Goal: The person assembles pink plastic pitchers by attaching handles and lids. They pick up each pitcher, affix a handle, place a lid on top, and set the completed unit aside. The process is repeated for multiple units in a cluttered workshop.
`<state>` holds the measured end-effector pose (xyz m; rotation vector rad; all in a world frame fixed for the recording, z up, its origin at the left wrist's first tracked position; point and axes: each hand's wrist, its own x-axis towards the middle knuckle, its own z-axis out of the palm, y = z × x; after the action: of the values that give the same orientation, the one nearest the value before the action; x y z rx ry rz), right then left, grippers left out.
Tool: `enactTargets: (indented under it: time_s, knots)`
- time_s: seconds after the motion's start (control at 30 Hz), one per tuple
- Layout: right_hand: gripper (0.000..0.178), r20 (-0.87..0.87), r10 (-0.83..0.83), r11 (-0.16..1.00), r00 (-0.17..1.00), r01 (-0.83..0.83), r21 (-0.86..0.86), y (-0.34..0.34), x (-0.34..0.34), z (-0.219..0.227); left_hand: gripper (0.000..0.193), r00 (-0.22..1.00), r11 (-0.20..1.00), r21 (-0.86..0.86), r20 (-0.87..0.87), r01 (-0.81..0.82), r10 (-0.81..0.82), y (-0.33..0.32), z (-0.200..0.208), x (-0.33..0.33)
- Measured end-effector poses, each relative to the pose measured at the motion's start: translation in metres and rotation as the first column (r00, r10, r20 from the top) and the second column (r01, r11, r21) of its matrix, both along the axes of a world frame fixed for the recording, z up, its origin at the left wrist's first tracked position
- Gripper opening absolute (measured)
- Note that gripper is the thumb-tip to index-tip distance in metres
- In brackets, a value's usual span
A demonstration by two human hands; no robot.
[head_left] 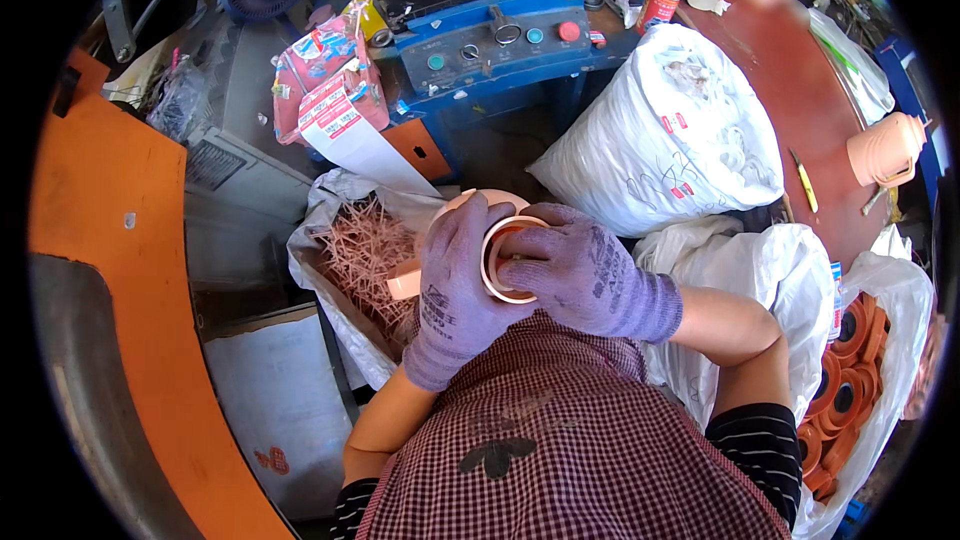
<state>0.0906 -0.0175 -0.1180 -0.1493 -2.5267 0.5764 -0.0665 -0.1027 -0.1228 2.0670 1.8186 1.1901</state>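
Both my hands wear purple-grey knit gloves and hold a peach plastic jug (404, 283) in front of my apron. Its round open mouth faces up towards me, and its handle sticks out to the left. My left hand (455, 285) wraps round the jug's left side. My right hand (600, 275) grips the right side of the mouth, with fingertips reaching inside the rim. Something reddish shows inside, too covered by the fingers to name. Behind the hands, part of a peach rounded surface shows; I cannot tell whether it belongs to the same jug.
A sack of pinkish plastic scraps (365, 250) stands left, below a pink basket (325, 80) with a label strip. Ahead is a blue control panel (500, 45) with buttons. A full white sack (670, 140), another peach jug (887, 150), a yellow knife (804, 182) and bagged orange parts (845, 390) lie right.
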Motion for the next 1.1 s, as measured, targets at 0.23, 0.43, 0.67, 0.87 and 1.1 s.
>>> enactTargets:
  time_s: [0.23,0.43,0.67,0.87,1.1]
  knots:
    - [0.029,0.021,-0.078,0.988,0.997,0.075,0.137,-0.002,0.002,0.007,0.084,1.000,1.000,-0.007,-0.008,0.023,-0.023,0.003,-0.006,0.003]
    - [0.025,0.225,-0.043,0.995,0.973,0.022,0.092,0.006,0.005,-0.004,0.085,0.997,0.997,-0.001,-0.024,0.074,-0.074,0.003,-0.007,0.000]
    - [0.043,-0.343,0.283,-0.039,0.896,-0.347,-0.937,0.024,0.000,0.019,0.081,0.998,0.987,0.149,-0.003,0.063,-0.063,0.000,-0.009,0.006]
    - [0.021,0.040,0.160,0.976,0.986,-0.164,0.145,0.080,-0.047,0.082,0.063,0.960,0.998,0.017,0.273,-0.060,0.053,0.010,0.022,-0.041]
    - [0.081,-0.400,-0.679,0.514,0.615,0.788,0.339,0.233,-0.115,0.132,0.099,0.901,0.974,-0.081,0.369,-0.212,0.227,-0.021,0.061,-0.084]
